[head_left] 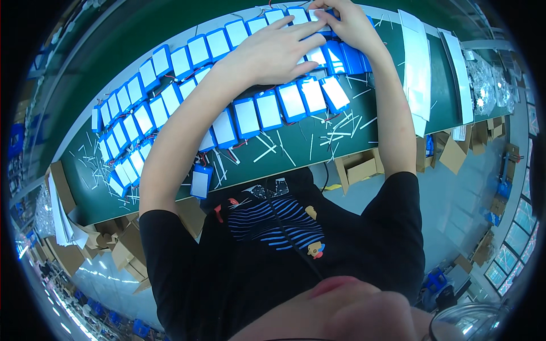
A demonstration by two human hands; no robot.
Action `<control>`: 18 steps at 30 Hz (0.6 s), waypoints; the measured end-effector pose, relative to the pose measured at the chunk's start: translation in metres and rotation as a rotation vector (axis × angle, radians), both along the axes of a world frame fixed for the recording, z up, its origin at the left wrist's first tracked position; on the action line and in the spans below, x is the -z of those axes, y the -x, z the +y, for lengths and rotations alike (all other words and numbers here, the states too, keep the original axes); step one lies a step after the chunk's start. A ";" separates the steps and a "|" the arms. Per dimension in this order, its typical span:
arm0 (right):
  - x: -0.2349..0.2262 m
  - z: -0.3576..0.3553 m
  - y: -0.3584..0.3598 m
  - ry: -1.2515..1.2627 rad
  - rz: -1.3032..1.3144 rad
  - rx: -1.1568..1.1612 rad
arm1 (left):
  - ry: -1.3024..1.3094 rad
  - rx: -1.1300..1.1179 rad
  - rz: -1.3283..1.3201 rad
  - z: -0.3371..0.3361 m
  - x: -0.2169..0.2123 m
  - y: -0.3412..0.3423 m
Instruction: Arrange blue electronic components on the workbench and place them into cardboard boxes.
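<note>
Rows of blue-wrapped battery packs [247, 117] with white faces and thin red and black wires lie across the green table [301, 145]. Over the back rows, my left hand [278, 51] is open, fingers spread and resting on or just above the packs. My right hand [347, 25] bends in at the far end of the back row, thumb and fingers drawn together over a white-faced pack [317, 17]. Whatever is between those fingertips is too small to make out. One pack [201, 181] lies apart at the table's near edge, below my left forearm.
Narrow white strips [338, 135] are scattered around the packs. White sheets [416, 74] lie at the right, with clear plastic bags [483, 85] beyond. Open cardboard boxes [362, 167] stand below the near edge. More sheets [60, 210] stand at the left end.
</note>
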State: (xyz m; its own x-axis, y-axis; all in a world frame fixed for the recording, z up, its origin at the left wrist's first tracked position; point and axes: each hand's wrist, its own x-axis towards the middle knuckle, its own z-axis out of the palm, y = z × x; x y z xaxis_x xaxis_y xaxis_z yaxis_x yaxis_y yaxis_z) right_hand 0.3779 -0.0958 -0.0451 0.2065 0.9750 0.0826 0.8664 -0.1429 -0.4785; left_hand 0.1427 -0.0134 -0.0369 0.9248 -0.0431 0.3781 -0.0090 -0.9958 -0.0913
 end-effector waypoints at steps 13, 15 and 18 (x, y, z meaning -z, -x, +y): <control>-0.026 -0.016 -0.012 -0.058 -0.420 0.351 | 0.083 0.092 0.181 0.005 -0.010 -0.030; -0.038 -0.038 -0.034 -0.304 -0.328 0.557 | 0.090 0.046 0.156 0.004 -0.005 -0.017; -0.033 -0.108 -0.102 -0.236 -0.565 0.971 | 0.078 0.035 0.084 0.007 -0.008 -0.014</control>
State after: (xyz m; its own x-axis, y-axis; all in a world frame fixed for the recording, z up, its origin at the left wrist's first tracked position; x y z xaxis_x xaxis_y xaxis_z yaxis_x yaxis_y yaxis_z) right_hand 0.4797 -0.2041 -0.0123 0.7378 0.3727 0.5627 0.5395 -0.8267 -0.1598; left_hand 0.1568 -0.0063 -0.0285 0.9517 -0.0498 0.3028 -0.0487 -0.9987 -0.0112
